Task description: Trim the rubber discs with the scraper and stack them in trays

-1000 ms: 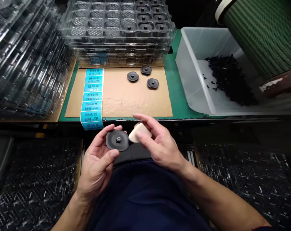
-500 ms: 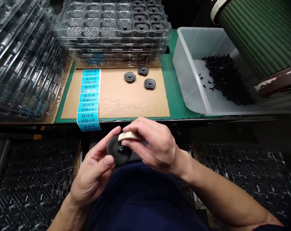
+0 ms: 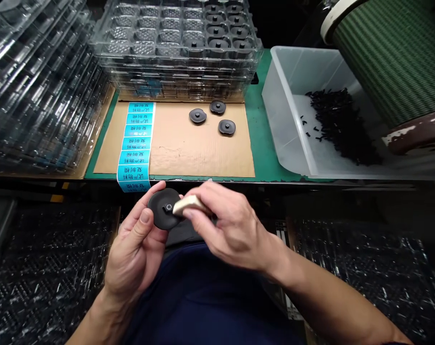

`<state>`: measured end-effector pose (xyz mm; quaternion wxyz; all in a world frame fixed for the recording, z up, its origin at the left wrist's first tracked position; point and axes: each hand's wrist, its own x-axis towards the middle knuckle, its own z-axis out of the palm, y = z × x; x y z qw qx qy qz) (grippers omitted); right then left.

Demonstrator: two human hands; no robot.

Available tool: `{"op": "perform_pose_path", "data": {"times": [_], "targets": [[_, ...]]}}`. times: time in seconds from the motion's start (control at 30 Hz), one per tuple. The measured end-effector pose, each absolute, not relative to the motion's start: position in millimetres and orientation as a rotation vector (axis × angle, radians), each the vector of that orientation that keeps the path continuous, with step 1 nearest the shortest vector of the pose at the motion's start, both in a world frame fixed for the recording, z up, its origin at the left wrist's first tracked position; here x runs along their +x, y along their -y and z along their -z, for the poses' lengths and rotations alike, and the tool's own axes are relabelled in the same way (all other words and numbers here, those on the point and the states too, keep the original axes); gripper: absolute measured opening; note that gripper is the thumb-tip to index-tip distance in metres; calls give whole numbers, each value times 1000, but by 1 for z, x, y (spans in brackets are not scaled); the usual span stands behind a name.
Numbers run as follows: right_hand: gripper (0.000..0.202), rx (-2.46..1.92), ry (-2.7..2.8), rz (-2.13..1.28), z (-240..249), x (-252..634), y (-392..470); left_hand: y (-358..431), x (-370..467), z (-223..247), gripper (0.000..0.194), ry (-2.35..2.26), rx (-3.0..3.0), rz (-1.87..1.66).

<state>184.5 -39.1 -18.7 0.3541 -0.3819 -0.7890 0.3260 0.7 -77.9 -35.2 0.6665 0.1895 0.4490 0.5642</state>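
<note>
My left hand [image 3: 136,244] grips a round black plastic part [image 3: 160,215] by its edge, thumb on top and fingers beneath. A small raised post stands at the middle of that part. In my right hand [image 3: 228,225] is a cream-coloured block [image 3: 189,205], pinched between thumb and fingers. Its tip lies against the part or just over it, close to the post; I cannot tell whether they touch. Beyond my hands, three similar black parts [image 3: 198,115] lie on a cardboard sheet [image 3: 181,158].
A stack of clear trays [image 3: 177,72] holds more black parts in its right columns. Another tray stack [image 3: 41,96] stands at left. Blue labels [image 3: 134,143] hang over the bench edge. At right are a plastic bin [image 3: 285,110] of small black pieces and a green cylinder [image 3: 386,52].
The black part in my left hand has shifted left and slightly up. The cream block has come lower and tilted, near the post's right side. The camera view has shifted slightly.
</note>
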Motion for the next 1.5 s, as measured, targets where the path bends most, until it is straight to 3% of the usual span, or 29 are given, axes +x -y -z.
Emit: {"op": "perform_pose_path", "data": {"times": [0.07,0.2,0.33,0.5,0.67,0.83,1.0,1.17,1.37,1.5], "targets": [[15,-945,2043,-906,18,184,41,76,1,35,37,-1006,413,-1260],[14,-1064,2010,-695,20,183,40,77,2,35,39,-999,413,-1263],[15,-978,2061,-901,18,185,37,76,1,35,40,-1012,388,-1258],[14,-1076,2089,-720,20,185,37,72,-4,36,41,-1014,355,-1151],[17,-980,2074,-897,24,182,41,72,-7,36,40,-1024,342,-1183],[15,-1117,2090,-666,28,180,40,73,-6,37,36,-1005,381,-1131],[11,-1176,2044,-905,29,179,44,74,-7,37,38,-1013,365,-1214],[20,-1092,2233,-590,30,181,40,72,-9,41,36,-957,431,-1044],[13,-1234,2124,-789,34,180,47,69,-12,44,37,-1016,430,-1140],[20,-1093,2322,-520,32,183,42,70,-19,50,38,-936,527,-911]]}}
